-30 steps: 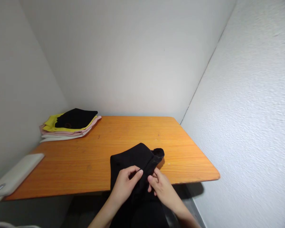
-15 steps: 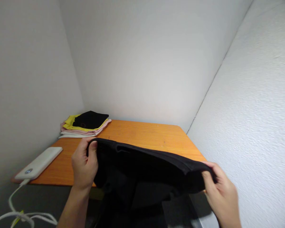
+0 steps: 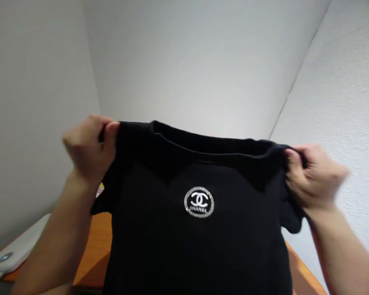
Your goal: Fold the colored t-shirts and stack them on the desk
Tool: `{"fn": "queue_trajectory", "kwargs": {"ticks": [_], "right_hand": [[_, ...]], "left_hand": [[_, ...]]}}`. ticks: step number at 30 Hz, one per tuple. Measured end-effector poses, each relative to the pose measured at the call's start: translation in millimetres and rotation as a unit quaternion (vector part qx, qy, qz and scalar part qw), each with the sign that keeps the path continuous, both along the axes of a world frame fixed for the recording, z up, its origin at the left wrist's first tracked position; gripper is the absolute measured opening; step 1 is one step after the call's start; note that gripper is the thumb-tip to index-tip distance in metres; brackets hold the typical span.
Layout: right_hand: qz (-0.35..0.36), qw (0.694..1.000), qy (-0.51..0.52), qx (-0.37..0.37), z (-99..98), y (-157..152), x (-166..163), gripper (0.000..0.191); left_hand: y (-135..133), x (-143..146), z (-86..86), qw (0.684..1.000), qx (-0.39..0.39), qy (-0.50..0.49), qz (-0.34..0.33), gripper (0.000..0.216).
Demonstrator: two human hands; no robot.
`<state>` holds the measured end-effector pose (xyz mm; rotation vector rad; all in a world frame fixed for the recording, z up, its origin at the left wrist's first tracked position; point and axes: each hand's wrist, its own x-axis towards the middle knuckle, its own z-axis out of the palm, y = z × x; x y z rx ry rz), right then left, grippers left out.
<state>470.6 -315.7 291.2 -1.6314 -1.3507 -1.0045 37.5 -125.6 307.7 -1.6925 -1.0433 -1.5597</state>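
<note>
A black T-shirt (image 3: 197, 250) hangs spread between my two hands, its neckline on top. On its chest is a round silver-edged emblem (image 3: 199, 202) with white lettering that reads CHANEL. My left hand (image 3: 90, 145) is closed on the shoulder at the left, thumb over the cloth. The opposite shoulder is pinched in my right hand (image 3: 315, 174). Short sleeves droop below both hands. The shirt's lower part runs out of view at the bottom.
Behind the shirt is an orange-brown wooden table (image 3: 95, 241). A white power bank (image 3: 21, 246) with a cable lies at its left edge. The shirt mostly covers the folded clothes at the back left. Pale walls (image 3: 197, 61) enclose the table.
Both hands have risen and moved farther apart, lifting the black T-shirt. Its front and emblem now face me, and it covers most of the table and the folded pile.
</note>
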Motion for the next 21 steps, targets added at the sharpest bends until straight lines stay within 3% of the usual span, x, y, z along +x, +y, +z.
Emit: {"fn": "queue_trajectory", "kwargs": {"ticks": [2,4,6,8,11,14,17,21], "right_hand": [[-0.008,0.999,-0.041,-0.017,0.5,65.5,6.4,0.042],[-0.026,0.993,-0.022,-0.113,-14.8,127.4,14.5,0.042],[-0.043,0.972,0.013,-0.229,-47.0,178.1,18.1,0.041],[-0.044,0.939,0.036,-0.339,-90.4,212.8,13.3,0.043],[-0.025,0.904,0.050,-0.424,-158.3,237.4,-6.0,0.047],[-0.002,0.876,0.063,-0.479,-212.4,243.8,-23.5,0.052],[0.000,0.849,0.087,-0.522,-247.0,245.1,-27.5,0.061],[-0.015,0.822,0.121,-0.556,-270.5,245.1,-19.4,0.073]], "left_hand": [[49.2,25.7,-0.5,0.995,-0.063,0.083,-0.002,0.042],[96.6,53.4,-17.7,0.974,-0.176,0.141,-0.002,0.044],[133.8,77.3,-51.6,0.941,-0.291,0.176,-0.003,0.042],[156.4,94.5,-96.9,0.913,-0.354,0.203,-0.008,0.039],[167.4,110.4,-168.5,0.869,-0.423,0.254,-0.028,0.038],[166.6,120.5,-225.5,0.821,-0.485,0.296,-0.049,0.043],[165.7,126.4,-260.5,0.779,-0.539,0.315,-0.055,0.056],[165.6,126.3,-283.3,0.751,-0.582,0.309,-0.046,0.071]]}}
